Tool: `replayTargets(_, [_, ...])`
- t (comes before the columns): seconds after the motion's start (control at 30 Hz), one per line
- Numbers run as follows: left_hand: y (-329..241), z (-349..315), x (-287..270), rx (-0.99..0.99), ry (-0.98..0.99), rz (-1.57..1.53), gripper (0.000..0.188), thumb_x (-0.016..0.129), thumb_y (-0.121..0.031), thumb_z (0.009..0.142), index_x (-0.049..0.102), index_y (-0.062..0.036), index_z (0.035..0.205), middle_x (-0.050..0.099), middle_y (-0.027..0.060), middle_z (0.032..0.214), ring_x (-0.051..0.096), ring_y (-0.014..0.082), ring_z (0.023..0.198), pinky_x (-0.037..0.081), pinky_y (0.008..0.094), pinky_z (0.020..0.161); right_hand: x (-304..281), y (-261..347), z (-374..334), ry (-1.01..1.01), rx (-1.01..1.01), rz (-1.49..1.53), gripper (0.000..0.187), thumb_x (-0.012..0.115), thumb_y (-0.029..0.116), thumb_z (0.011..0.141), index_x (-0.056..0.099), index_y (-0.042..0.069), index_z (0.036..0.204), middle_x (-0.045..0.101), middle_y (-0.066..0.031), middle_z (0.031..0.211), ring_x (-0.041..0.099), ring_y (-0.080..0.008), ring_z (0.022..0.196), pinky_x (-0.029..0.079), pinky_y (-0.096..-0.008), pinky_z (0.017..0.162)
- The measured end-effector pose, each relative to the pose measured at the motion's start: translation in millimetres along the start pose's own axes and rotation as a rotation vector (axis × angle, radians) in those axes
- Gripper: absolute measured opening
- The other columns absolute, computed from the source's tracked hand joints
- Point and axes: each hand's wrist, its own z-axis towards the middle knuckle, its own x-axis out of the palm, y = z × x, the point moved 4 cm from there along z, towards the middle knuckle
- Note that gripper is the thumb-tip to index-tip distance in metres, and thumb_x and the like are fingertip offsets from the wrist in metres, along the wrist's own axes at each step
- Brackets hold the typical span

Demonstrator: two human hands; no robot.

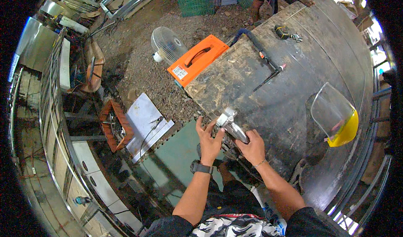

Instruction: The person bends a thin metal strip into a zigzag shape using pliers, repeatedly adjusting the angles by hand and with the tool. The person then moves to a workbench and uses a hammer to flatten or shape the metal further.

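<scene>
Over the near left edge of the worn worktable (210, 86), both my hands are on a silver power tool (236, 130) that looks like a small angle grinder, with a pale rounded head and a cylindrical body. My left hand (208, 142) has its thumb and a finger at the head, the other fingers spread; a dark watch is on that wrist. At the other end of the body, my right hand (253, 147) has its fingers curled around it. Whether a disc is fitted cannot be made out.
A yellow-browed clear face shield (336, 115) lies at right. Farther off are a torch (270, 71) with its hose, a tape measure (282, 32) and an orange machine (199, 60). Beyond that stands a fan (168, 44). Another person's hand (307, 1) rests on the far table.
</scene>
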Motion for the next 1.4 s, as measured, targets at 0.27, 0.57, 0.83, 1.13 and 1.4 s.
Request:
replayTargets(0.27, [40, -14, 0, 0.017, -0.08, -0.106, 0.036, 0.079, -0.012, 0.098, 0.065, -0.0015, 0.13, 0.051, 0.0212, 0.157, 0.062, 0.0238, 0.122, 0.055, 0.0356, 0.091, 1, -5, 2, 0.092, -0.025, 0.011, 0.043, 0.09, 0.029, 0.078, 0.066, 0.0, 0.1, 0.064, -0.0198, 0.1, 0.066, -0.0443, 0.093, 0.054, -0.051, 0.081])
replayTargets(0.57, [36, -25, -4, 0.072, -0.066, -0.126, 0.042, 0.077, -0.007, 0.098, 0.052, -0.0003, 0.131, 0.062, 0.0092, 0.127, 0.059, 0.0177, 0.104, 0.052, 0.0339, 0.091, -14, 3, 15, 0.156, -0.097, -0.041, 0.045, 0.09, 0.029, 0.078, 0.07, 0.0, 0.106, 0.065, -0.0162, 0.103, 0.069, -0.0406, 0.095, 0.056, -0.0476, 0.081])
replayTargets(0.83, [9, -21, -17, -0.211, 0.001, -0.485, 0.067, 0.068, 0.011, 0.092, 0.043, -0.0146, 0.149, 0.061, 0.0057, 0.122, 0.059, 0.0122, 0.105, 0.048, 0.0288, 0.091, -15, -12, 25, 0.165, -0.141, -0.111, 0.045, 0.089, 0.031, 0.08, 0.071, 0.002, 0.11, 0.066, -0.0198, 0.109, 0.07, -0.0423, 0.097, 0.057, -0.0498, 0.086])
replayTargets(1.13, [77, -3, -26, -0.248, 0.236, -0.239, 0.021, 0.075, 0.003, 0.096, 0.059, 0.0, 0.111, 0.057, -0.0004, 0.108, 0.059, 0.0126, 0.098, 0.048, 0.0271, 0.084, -18, -8, 30, 0.287, -0.126, -0.157, 0.057, 0.084, 0.039, 0.085, 0.07, 0.005, 0.129, 0.065, -0.0195, 0.136, 0.07, -0.0416, 0.114, 0.057, -0.0481, 0.098])
replayTargets(1.4, [78, -7, -15, -0.087, 0.116, -0.299, 0.023, 0.075, 0.001, 0.094, 0.052, 0.0018, 0.091, 0.051, -0.0005, 0.092, 0.05, 0.0099, 0.084, 0.044, 0.0291, 0.073, -26, 1, 26, 0.209, -0.154, -0.064, 0.052, 0.084, 0.033, 0.086, 0.07, 0.003, 0.126, 0.066, -0.0149, 0.117, 0.07, -0.0386, 0.106, 0.058, -0.0451, 0.09])
